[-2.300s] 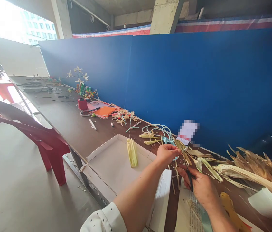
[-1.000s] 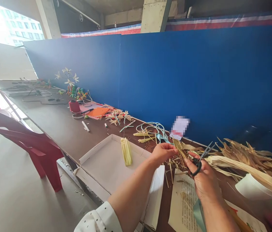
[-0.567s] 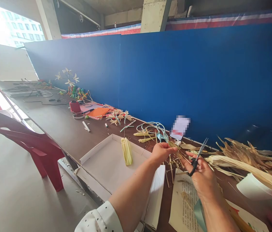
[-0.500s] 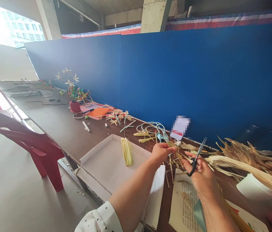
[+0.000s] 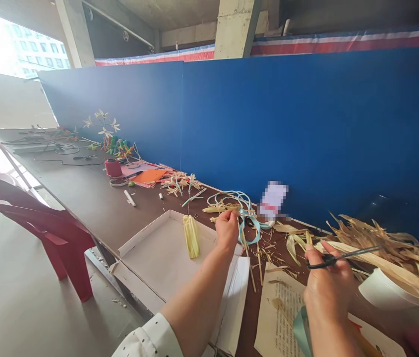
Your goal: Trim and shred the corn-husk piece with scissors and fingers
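Note:
My right hand [image 5: 328,287] is wrapped round a pair of dark-handled scissors [image 5: 361,252], their blades pointing right toward dry husks. A pale strip of corn husk [image 5: 309,238] shows just above its thumb. Fingers pinched together, my left hand [image 5: 227,230] is over the right edge of the white tray, close to rolled corn husks [image 5: 216,209] and a light blue ribbon [image 5: 251,230]. What lies between its fingertips is hidden. A folded yellow-green husk [image 5: 191,237] lies in the shallow white cardboard tray [image 5: 149,248].
A heap of dry husks [image 5: 376,233] and a white bowl [image 5: 375,290] occupy the right side. Printed paper [image 5: 278,317] lies in front of scattered husk scraps. A red thread spool [image 5: 113,168], orange paper [image 5: 149,176] and husk flowers [image 5: 103,124] stand farther left. A blue partition [image 5: 287,124] runs behind.
My left hand has moved left, away from the right hand and toward the rolled husks. My right hand has shifted right and down, and the scissors have turned from pointing up to pointing right.

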A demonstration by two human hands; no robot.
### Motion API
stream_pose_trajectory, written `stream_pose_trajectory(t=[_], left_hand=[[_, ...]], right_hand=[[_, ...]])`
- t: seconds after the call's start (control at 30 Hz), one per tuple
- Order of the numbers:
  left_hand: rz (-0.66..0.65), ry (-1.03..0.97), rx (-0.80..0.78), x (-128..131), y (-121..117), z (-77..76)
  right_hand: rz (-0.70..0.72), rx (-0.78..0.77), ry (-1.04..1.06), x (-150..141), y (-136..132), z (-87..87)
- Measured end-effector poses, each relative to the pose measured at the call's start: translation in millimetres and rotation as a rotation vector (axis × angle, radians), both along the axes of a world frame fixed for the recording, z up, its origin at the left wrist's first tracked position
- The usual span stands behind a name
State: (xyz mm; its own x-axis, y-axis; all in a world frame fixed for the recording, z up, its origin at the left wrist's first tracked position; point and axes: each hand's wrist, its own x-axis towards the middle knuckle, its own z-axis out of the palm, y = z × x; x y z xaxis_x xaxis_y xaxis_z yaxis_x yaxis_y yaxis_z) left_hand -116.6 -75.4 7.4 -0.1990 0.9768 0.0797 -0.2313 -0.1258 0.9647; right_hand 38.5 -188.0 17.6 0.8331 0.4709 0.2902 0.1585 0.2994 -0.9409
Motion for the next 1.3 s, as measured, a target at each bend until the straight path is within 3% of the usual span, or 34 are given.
stream_pose_trajectory(t=[0.17,0.3,0.5,0.6,0.67,0.77,0.87,1.07,1.17,1.3], left_hand=[[-0.060,0.143,0.068,10,-8,1.9],[-0.155,0.312,0.012,30,-16,16.0],[-0.345,0.659,0.050,110,-2,53.9],[-0.413,0.541,0.010,149,10,75.6],[-0.439,0.510,0.059,159,11,85.8],[-0.496,0.590,0.121,144,1,87.6],[-0.463,0.591,0.109,111,-15,72.8],[-0.591,0.208,-0.014,59,-48,35.9],[-0.636,0.010,-0.025,51,-59,29.4],[-0.626,-0.085,-0.025,47,-63,24.6]], right_hand=[[-0.122,0.081,0.058,6,-1,2.5],[-0.151,0.071,0.021,8,-4,1.7],[-0.103,0.074,0.055,9,-7,2.8],[-0.091,0.107,0.093,9,-6,4.0],[-0.097,0.151,0.139,9,-6,5.6],[-0.106,0.173,0.208,7,-7,9.1],[-0.076,0.146,0.223,3,-8,12.4],[0.092,0.013,0.132,-12,-6,12.3],[0.165,-0.068,0.109,-18,-4,10.9],[0.239,-0.148,0.067,-22,-3,8.6]])
